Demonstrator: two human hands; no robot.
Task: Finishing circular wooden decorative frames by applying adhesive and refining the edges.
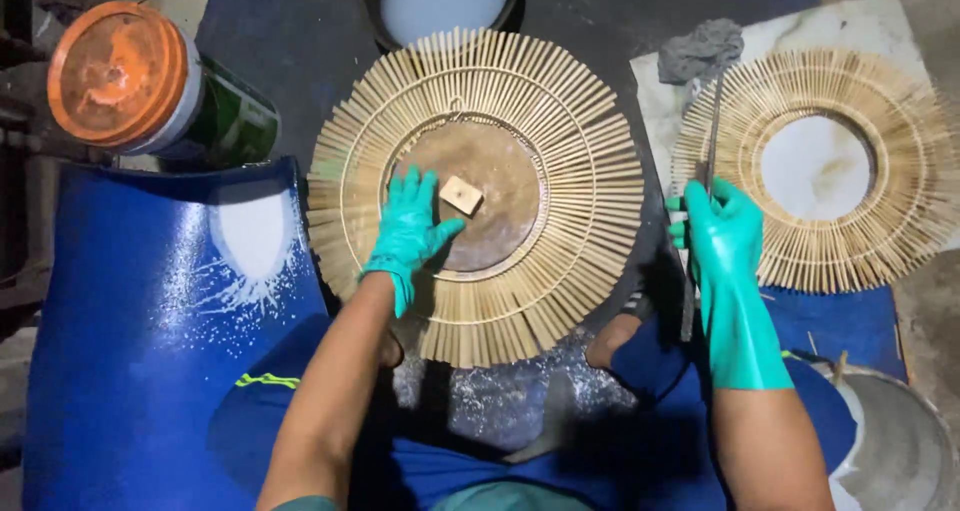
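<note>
I am looking down at my two hands in teal rubber gloves. My left hand (pixel 408 233) is lying flat, fingers spread and released, pressing on the brown round centre of the sunburst stick frame (pixel 476 196), which is resting over my lap and the dark mat (pixel 290 31) on the floor. A small pale wooden block (pixel 461 194) is sitting on that centre, just beside my left fingertips. My right hand (pixel 722 236) is clenching around a thin metal rod (pixel 708 151), holding it upright; the rod's upper end is reaching towards a grey rag (pixel 702 49) on the pale board (pixel 860 26). A second sunburst frame (pixel 815 171), with an open middle, is lying on that board, touching my right glove's edge. At the mat's far edge a black bowl of white liquid (pixel 443 1) is standing. To the left an orange-lidded tub (pixel 150 86) is lying tilted above a blue sheet (pixel 150 351) spattered white
</note>
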